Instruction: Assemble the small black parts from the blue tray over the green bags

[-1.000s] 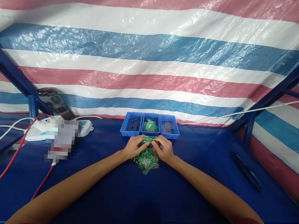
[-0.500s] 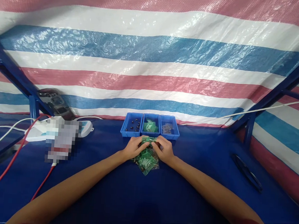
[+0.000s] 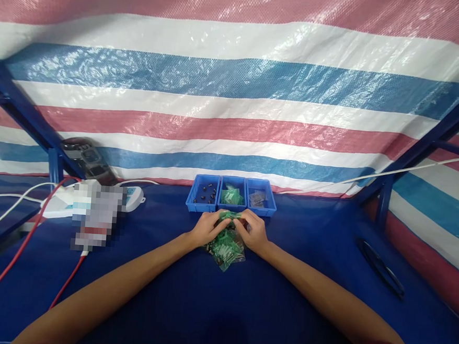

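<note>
My left hand (image 3: 206, 229) and my right hand (image 3: 254, 231) meet in front of the blue bins, thumbs almost touching. Both are closed on the upper edge of a small plastic bag (image 3: 231, 215) with green on it. Just below my fingers lie green-tinted clear bags (image 3: 226, 250) with pale, pin-like pieces and darker metal bits; whether they are part of the held bag I cannot tell. Beyond my hands, the left bin (image 3: 201, 207) has several small dark metal parts, the middle bin (image 3: 234, 180) green packets, and the right bin (image 3: 266, 212) small clear packets.
A white power strip (image 3: 57, 208) with plugs and a blurred-out device (image 3: 98, 220) sits at the left, with red and white cables. A dark object (image 3: 91, 159) leans behind it. On the right lies a black looped item (image 3: 380, 267). A striped sheet (image 3: 234, 107) hangs behind the blue table (image 3: 299, 302).
The whole view has shifted slightly. My fingers have tilted or folded the top of the bag a little; both hands keep their place and hold.
</note>
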`<control>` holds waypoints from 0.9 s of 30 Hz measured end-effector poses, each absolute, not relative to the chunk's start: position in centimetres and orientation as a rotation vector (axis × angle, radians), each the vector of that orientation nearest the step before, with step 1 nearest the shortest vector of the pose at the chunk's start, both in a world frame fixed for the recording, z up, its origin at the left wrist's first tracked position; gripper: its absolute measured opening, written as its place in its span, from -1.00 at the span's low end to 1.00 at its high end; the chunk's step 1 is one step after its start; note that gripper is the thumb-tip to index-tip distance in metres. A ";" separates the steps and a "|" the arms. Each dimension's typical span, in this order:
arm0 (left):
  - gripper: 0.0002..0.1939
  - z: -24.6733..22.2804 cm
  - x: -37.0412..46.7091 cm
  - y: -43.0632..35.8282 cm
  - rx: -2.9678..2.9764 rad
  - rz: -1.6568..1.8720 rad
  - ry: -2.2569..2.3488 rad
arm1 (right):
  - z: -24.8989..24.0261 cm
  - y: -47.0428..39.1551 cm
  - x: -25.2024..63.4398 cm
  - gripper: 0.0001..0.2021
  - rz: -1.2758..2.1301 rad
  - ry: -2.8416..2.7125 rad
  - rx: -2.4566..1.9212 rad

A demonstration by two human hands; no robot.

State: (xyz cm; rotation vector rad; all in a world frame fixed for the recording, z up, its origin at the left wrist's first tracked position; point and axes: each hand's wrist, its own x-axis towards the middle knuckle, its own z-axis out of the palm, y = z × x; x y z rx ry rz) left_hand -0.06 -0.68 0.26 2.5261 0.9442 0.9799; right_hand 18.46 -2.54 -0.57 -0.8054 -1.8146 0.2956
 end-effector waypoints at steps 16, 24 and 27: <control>-0.74 0.3 -0.2 -0.6 2.514 0.993 0.866 | -0.9 -2.5 18.4 -0.84 0.348 -1.881 -0.846; -0.76 0.3 -0.2 -0.5 2.479 1.067 0.834 | -0.9 -2.4 18.4 -0.74 0.360 -1.871 -0.847; -0.75 0.4 -0.1 -0.5 2.466 1.064 0.846 | -1.0 -2.2 18.5 -0.72 0.355 -1.868 -0.851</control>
